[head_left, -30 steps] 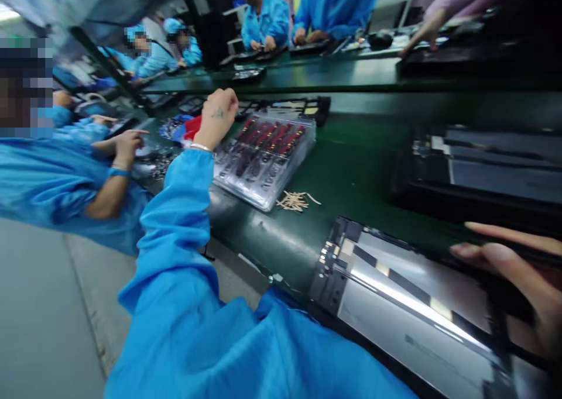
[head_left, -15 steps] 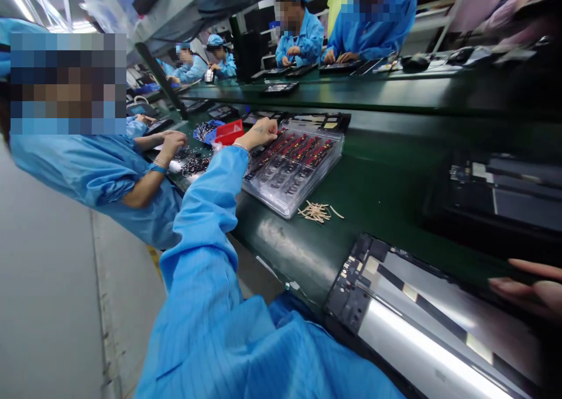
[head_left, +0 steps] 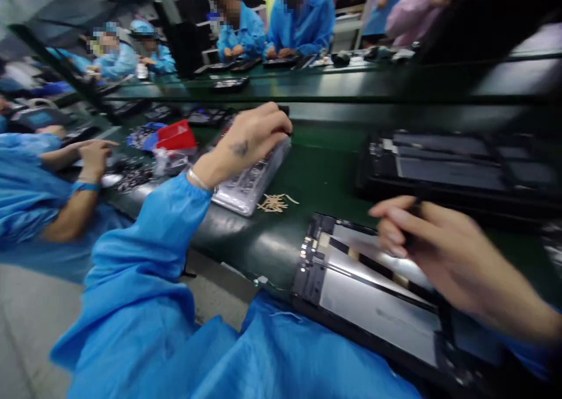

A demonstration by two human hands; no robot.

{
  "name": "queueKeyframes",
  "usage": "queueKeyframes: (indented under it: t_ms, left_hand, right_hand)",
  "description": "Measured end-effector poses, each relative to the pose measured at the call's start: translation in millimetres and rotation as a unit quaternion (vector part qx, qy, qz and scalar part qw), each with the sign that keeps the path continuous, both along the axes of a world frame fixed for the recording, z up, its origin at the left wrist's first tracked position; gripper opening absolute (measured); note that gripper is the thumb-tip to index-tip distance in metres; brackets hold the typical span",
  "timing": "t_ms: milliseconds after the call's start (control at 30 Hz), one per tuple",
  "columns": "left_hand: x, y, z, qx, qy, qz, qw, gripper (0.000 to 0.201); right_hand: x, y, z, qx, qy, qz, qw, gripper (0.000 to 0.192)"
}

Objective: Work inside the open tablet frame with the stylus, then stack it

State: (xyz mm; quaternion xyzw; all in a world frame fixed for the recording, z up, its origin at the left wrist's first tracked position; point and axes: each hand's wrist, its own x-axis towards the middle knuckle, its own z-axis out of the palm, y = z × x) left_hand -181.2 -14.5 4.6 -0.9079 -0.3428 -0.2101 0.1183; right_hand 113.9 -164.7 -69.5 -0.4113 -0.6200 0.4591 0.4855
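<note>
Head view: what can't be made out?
All in the head view:
Tray: much of its top hidden by the left hand.
Left hand: blurred; can't tell whether its grip holds anything.
Right hand: same, blurred.
Near tablet: partly hidden by the right hand; marking too blurred to read.
Shiny item: cut off by the right edge.

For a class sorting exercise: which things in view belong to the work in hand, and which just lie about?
Probably in the work:
clear tray, by the left hand
nearer opened device, by the right hand

Seemingly lying about:
pale strips
red bin
</note>
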Motion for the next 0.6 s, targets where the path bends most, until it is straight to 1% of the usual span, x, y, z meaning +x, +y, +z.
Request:
queueKeyframes:
  t_ms: [33, 67, 100, 133, 167, 200, 233, 267, 333, 367, 400, 433, 467, 533, 567, 600]
  left_hand:
    - [22.7, -18.8, -5.7, 0.026, 0.009, -0.058, 0.998, 0.029]
    - [42.0, -36.0, -12.5, 0.053, 0.036, -0.127, 0.990, 0.034]
    - [57.7, -50.6, -19.9, 0.069, 0.074, -0.207, 0.973, 0.036]
    - [69.7, -61.7, -27.2, 0.082, 0.108, -0.286, 0.949, 0.036]
    - [78.7, -69.1, -33.9, 0.090, 0.141, -0.351, 0.921, 0.035]
    - [84.9, -73.1, -39.7, 0.094, 0.166, -0.400, 0.896, 0.034]
    - [89.0, -74.4, -44.2, 0.100, 0.184, -0.429, 0.879, 0.034]
    - [91.4, -73.8, -47.5, 0.112, 0.194, -0.443, 0.868, 0.034]
    - [92.8, -70.6, -50.8, 0.169, 0.181, -0.456, 0.855, 0.032]
    - [92.7, -69.4, -51.3, 0.205, 0.156, -0.463, 0.848, 0.029]
    - [92.5, -68.9, -51.4, 0.233, 0.121, -0.465, 0.845, 0.024]
    - [92.3, -69.3, -51.3, 0.247, 0.081, -0.453, 0.853, 0.021]
    - [92.4, -70.3, -51.2, 0.243, 0.045, -0.422, 0.873, 0.018]
    - [93.5, -73.1, -51.5, 0.199, -0.007, -0.319, 0.926, 0.018]
    - [94.3, -74.3, -51.8, 0.173, -0.022, -0.269, 0.947, 0.020]
    - [95.2, -75.3, -52.3, 0.151, -0.028, -0.231, 0.961, 0.021]
  right_hand:
    - [-6.8, 1.4, -1.9, -0.124, 0.076, 0.020, 0.989, 0.025]
    - [-12.6, 2.0, -4.0, -0.175, 0.138, 0.030, 0.974, 0.030]
    - [-17.0, 1.8, -5.9, -0.207, 0.180, 0.042, 0.961, 0.033]
    - [-19.9, 0.7, -7.5, -0.223, 0.211, 0.041, 0.951, 0.034]
    - [-21.2, -1.2, -8.4, -0.225, 0.230, 0.035, 0.946, 0.035]
    - [-21.1, -3.6, -8.7, -0.227, 0.240, 0.022, 0.944, 0.034]
    - [-20.1, -6.1, -8.4, -0.226, 0.244, 0.004, 0.943, 0.032]
    - [-18.5, -8.1, -7.8, -0.223, 0.241, -0.015, 0.944, 0.028]
    - [-14.8, -10.2, -6.7, -0.206, 0.224, -0.044, 0.951, 0.024]
    - [-13.2, -10.1, -6.5, -0.194, 0.214, -0.054, 0.956, 0.023]
    - [-12.0, -9.5, -6.5, -0.179, 0.200, -0.064, 0.961, 0.022]
    - [-11.2, -8.5, -6.6, -0.160, 0.178, -0.077, 0.968, 0.021]
    - [-10.6, -7.4, -6.6, -0.137, 0.149, -0.093, 0.975, 0.019]
    - [-10.0, -5.8, -5.7, -0.081, 0.072, -0.127, 0.986, 0.017]
    - [-9.7, -5.5, -4.8, -0.053, 0.031, -0.139, 0.988, 0.016]
    - [-9.4, -5.4, -3.8, -0.028, -0.007, -0.148, 0.989, 0.016]
